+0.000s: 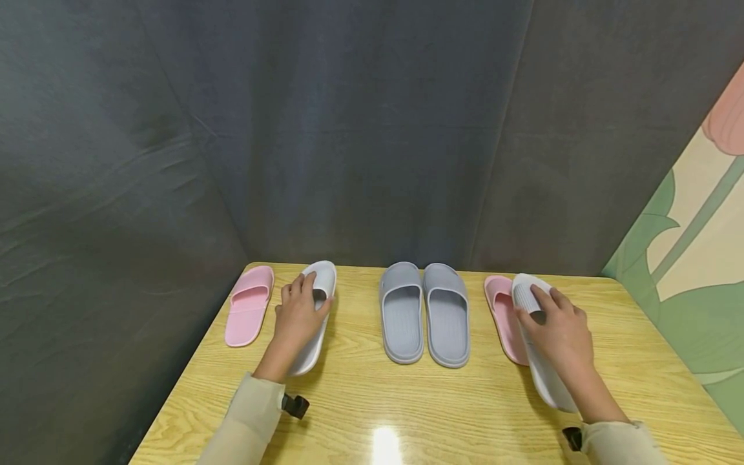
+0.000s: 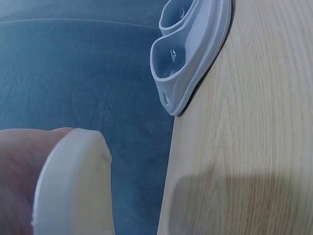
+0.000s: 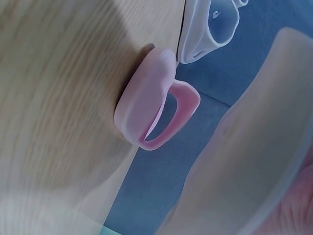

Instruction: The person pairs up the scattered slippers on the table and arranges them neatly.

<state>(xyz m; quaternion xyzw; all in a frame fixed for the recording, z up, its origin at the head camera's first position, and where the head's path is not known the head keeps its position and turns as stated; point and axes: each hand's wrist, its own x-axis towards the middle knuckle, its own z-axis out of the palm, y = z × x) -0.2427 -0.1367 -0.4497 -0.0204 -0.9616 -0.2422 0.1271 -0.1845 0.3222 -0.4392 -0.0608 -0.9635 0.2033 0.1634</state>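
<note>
My left hand point(image 1: 298, 316) grips a white slipper point(image 1: 310, 352) by its strap, between the left pink slipper point(image 1: 245, 320) and the grey pair. The left wrist view shows that white slipper point(image 2: 73, 191) raised off the table, its shadow below. On the right side, my right hand point(image 1: 560, 332) holds the other white slipper point(image 1: 546, 378), tilted and overlapping the right pink slipper point(image 1: 507, 323) in the head view. From the right wrist, the underside of this white slipper point(image 3: 244, 147) appears beside the pink slipper point(image 3: 146, 98), apart from it.
Two grey slippers, the left one point(image 1: 402, 329) and the right one point(image 1: 447, 329), stand side by side at the table's middle. Dark cloth point(image 1: 372, 142) hangs behind and left of the wooden table point(image 1: 360, 394). A wall with painted flowers point(image 1: 706, 303) borders the right.
</note>
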